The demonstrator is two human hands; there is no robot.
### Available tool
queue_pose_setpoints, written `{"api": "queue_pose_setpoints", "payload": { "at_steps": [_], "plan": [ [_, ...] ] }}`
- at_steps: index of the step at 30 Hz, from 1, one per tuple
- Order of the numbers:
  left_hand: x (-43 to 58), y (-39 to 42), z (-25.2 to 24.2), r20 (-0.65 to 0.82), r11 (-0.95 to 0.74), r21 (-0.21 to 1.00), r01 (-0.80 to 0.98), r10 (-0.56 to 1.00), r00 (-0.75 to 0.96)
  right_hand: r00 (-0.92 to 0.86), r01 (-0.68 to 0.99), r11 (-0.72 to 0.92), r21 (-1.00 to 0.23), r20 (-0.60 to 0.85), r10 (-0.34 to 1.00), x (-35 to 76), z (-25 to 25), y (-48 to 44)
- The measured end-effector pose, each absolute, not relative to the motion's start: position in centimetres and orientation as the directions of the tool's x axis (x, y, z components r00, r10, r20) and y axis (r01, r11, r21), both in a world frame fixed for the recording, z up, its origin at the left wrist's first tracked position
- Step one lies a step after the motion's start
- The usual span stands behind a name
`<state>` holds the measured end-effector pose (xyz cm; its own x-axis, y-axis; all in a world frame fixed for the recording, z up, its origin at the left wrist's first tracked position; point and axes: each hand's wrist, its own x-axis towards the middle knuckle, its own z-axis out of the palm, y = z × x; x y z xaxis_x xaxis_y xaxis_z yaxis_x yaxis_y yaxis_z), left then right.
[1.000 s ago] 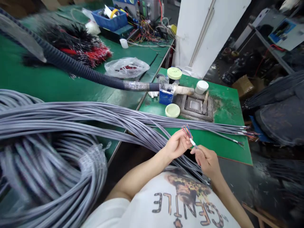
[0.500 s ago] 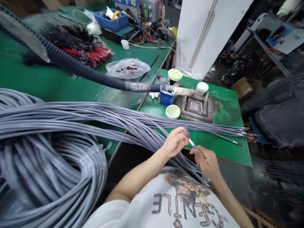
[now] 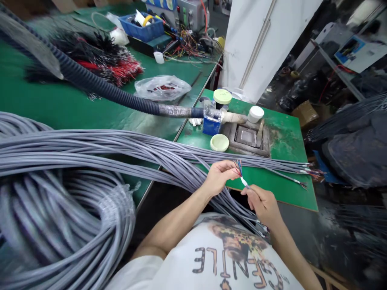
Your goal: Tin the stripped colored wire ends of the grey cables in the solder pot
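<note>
Head view: left hand (image 3: 220,177) clamped on cable end (image 3: 241,176), colored wires (image 3: 238,166) fanning above fingers; right hand (image 3: 262,204) just beside, pinching white sleeve (image 3: 245,183). Gray cable bundle (image 3: 90,161) left of hands; blue tray (image 3: 141,33) beyond bundle, holding tape (image 3: 147,20).

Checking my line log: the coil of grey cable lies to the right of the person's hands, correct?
No: the coil of grey cable lies to the left of the left hand and right hand, as the head view shows.

Grey cables (image 3: 90,161) block L, floor gap (image 3: 302,229) R
</note>
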<state>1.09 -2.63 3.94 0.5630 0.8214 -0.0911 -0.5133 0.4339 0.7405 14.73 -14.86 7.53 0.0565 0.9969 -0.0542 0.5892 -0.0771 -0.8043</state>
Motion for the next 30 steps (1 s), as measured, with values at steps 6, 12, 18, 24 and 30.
{"api": "queue_pose_setpoints", "payload": {
  "at_steps": [6, 12, 18, 24, 30],
  "plan": [
    [2.1, -3.9, 4.0, -0.109, 0.405, 0.782, -0.474, 0.837, 0.536, 0.054, 0.531, -0.103, -0.841, -0.088, 0.995, 15.7, 9.7, -13.5],
    [3.1, -5.3, 4.4, -0.095, 0.410, 0.736, -0.539, 0.850, 0.518, 0.227, 0.477, -0.075, -0.876, 0.041, 0.973, 15.5, 9.6, -11.4],
    [3.5, -5.6, 4.0, -0.134, 0.435, 0.662, -0.611, 0.870, 0.474, 0.275, 0.561, -0.006, -0.828, 0.180, 0.944, 15.1, 9.1, -9.8],
    [2.8, -4.5, 3.1, -0.157, 0.420, 0.739, -0.526, 0.867, 0.473, 0.214, 0.588, 0.030, -0.808, 0.191, 0.958, 16.0, 9.5, -6.3],
    [0.2, -2.6, 1.3, 0.278, -0.255, 0.960, -0.115, 0.919, 0.279, 0.108, 0.671, 0.059, -0.739, 0.175, 0.979, 16.8, 8.8, -0.3]
  ]
}}
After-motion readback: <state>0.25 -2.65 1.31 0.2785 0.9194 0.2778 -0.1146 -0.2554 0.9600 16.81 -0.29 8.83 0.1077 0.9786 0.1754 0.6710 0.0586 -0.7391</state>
